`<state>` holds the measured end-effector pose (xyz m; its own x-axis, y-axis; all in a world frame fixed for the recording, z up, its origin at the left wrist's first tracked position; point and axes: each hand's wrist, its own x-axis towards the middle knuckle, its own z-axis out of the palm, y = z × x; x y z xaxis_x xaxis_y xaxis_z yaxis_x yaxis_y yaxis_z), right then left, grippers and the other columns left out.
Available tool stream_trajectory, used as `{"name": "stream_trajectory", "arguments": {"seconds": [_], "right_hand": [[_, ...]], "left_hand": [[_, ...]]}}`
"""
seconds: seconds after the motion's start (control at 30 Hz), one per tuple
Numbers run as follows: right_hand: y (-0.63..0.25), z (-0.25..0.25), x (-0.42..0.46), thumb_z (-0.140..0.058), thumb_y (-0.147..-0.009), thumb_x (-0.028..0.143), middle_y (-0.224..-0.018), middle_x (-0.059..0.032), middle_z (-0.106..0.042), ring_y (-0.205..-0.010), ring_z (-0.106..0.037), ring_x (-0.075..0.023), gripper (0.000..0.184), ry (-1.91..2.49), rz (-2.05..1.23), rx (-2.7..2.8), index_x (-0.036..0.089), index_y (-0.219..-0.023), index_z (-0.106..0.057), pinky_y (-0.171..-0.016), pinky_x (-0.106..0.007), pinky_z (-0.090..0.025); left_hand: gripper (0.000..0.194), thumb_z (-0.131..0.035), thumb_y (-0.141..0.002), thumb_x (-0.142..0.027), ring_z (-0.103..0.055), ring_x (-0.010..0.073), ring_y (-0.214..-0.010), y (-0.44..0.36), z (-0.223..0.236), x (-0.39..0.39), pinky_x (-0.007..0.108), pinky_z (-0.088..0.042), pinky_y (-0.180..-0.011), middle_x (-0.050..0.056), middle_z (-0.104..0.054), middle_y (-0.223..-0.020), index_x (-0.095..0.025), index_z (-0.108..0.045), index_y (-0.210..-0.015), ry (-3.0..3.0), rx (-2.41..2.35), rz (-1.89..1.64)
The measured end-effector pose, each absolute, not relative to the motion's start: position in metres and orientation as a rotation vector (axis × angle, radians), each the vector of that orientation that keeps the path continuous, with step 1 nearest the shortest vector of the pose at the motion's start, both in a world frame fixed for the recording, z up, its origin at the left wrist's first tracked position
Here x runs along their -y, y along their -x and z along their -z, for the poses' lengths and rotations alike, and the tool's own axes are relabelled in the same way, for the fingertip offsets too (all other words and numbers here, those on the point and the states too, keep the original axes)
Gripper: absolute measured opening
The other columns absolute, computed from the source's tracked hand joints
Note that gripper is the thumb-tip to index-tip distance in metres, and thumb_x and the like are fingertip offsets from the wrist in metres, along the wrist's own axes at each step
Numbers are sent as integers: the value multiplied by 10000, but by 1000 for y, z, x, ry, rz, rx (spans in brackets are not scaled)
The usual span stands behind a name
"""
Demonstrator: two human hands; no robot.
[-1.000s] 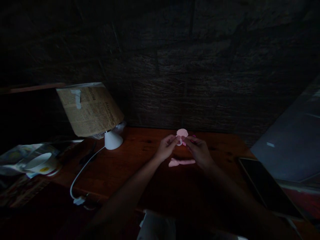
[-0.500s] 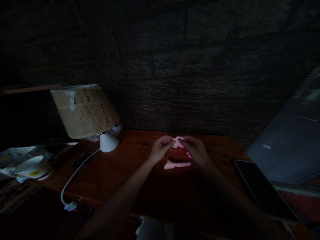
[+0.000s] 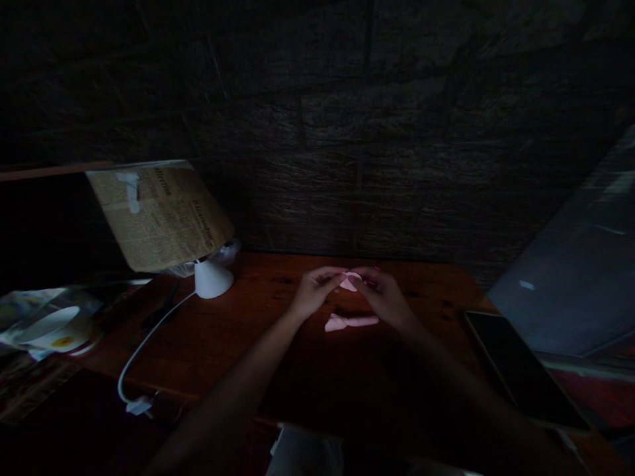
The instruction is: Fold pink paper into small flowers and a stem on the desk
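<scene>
Between both hands, just above the table, is a flattened pale pink piece of what looks like modelling clay (image 3: pixel 352 281). My left hand (image 3: pixel 316 289) pinches its left edge with thumb and fingers. On the opposite edge, my right hand (image 3: pixel 383 295) is closed in a pinch too, and bits of brighter pink show beside its fingers. A longer pale pink clay piece (image 3: pixel 361 321), thick at its left end and rolled thin to the right, lies on the wooden table (image 3: pixel 258 330) below the hands. The light is dim, so fine detail is lost.
A lamp with a newsprint shade (image 3: pixel 163 215) and white base (image 3: pixel 213 279) stands at the left. Its cord and plug (image 3: pixel 139 404) hang over the front edge. A white cup (image 3: pixel 59 328) is farther left. A dark tablet (image 3: pixel 523 370) lies at the right. A dark wall rises behind.
The pink piece between the hands has turned and now looks narrower and folded. The thumbs have shifted on it. The view has tilted slightly; the piece on the table stays put.
</scene>
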<state>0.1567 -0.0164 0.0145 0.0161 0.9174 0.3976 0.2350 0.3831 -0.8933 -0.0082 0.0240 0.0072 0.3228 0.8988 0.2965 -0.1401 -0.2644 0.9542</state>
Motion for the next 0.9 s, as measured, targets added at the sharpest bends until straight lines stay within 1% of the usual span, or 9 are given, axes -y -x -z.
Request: {"name": "stream_trajectory", "arguments": {"seconds": [0.13, 0.2, 0.27, 0.37, 0.5, 0.57, 0.7, 0.8, 0.9], "right_hand": [[-159, -17, 16, -642, -797, 397, -929, -42, -754, -889, -666, -214, 195, 1050, -807, 1507, 240, -846, -747, -849, -373, -476], [-160, -17, 16, -654, -786, 404, -931, -41, -747, -911, -662, -214, 205, 1036, -844, 1508, 239, -869, -742, -856, -372, -476], [-160, -17, 15, -696, -751, 412, -915, -37, -735, -892, -661, -208, 229, 1039, -866, 1460, 236, -894, -725, -825, -362, -488], [-161, -18, 15, -761, -693, 412, -845, -23, -709, -804, -659, -190, 263, 1040, -892, 1364, 225, -858, -678, -738, -331, -498], [-159, -20, 17, -768, -686, 407, -806, -15, -703, -748, -655, -181, 284, 1032, -964, 1332, 220, -835, -615, -661, -309, -491], [-157, -21, 18, -778, -670, 402, -805, -16, -708, -746, -659, -186, 320, 1049, -987, 1300, 220, -857, -593, -642, -305, -492], [-157, -24, 19, -824, -599, 379, -845, -12, -709, -781, -670, -194, 469, 1112, -988, 1208, 218, -964, -577, -628, -289, -496], [-159, -25, 19, -817, -612, 387, -873, -14, -713, -791, -673, -203, 543, 1180, -1059, 1207, 222, -1071, -579, -579, -268, -478], [-160, -26, 20, -808, -622, 375, -859, -14, -721, -802, -675, -213, 540, 1201, -1078, 1208, 227, -1097, -597, -557, -258, -467]], "left_hand": [[243, -765, -718, -304, -641, 138, -720, 9, -6, -25, 268, -512, -662, 67, -751, -894, -161, -751, -913, -1497, -750, -1177], [243, -767, -716, -297, -646, 143, -739, 9, -6, -26, 271, -514, -668, 66, -752, -901, -164, -751, -918, -1477, -766, -1193], [243, -768, -714, -306, -650, 148, -754, 9, -6, -26, 274, -514, -671, 66, -753, -908, -169, -752, -914, -1456, -770, -1192], [256, -779, -700, -328, -649, 154, -769, 9, -6, -26, 274, -510, -677, 68, -751, -907, -165, -752, -896, -1446, -753, -1154], [287, -775, -703, -367, -633, 147, -764, 10, -7, -26, 259, -490, -666, 63, -735, -885, -153, -737, -890, -1442, -730, -1081], [292, -762, -718, -389, -613, 135, -737, 10, -7, -26, 243, -470, -642, 48, -716, -851, -149, -722, -878, -1467, -723, -1060], [310, -727, -750, -446, -547, 107, -650, 9, -7, -24, 226, -421, -602, 2, -644, -738, -148, -674, -818, -1566, -736, -1095], [337, -708, -762, -483, -524, 105, -648, 7, -6, -23, 226, -404, -617, -9, -611, -714, -153, -650, -798, -1593, -753, -1149], [351, -721, -744, -497, -497, 97, -617, 6, -3, -25, 217, -375, -590, -23, -576, -667, -157, -642, -786, -1546, -765, -1182]]}}
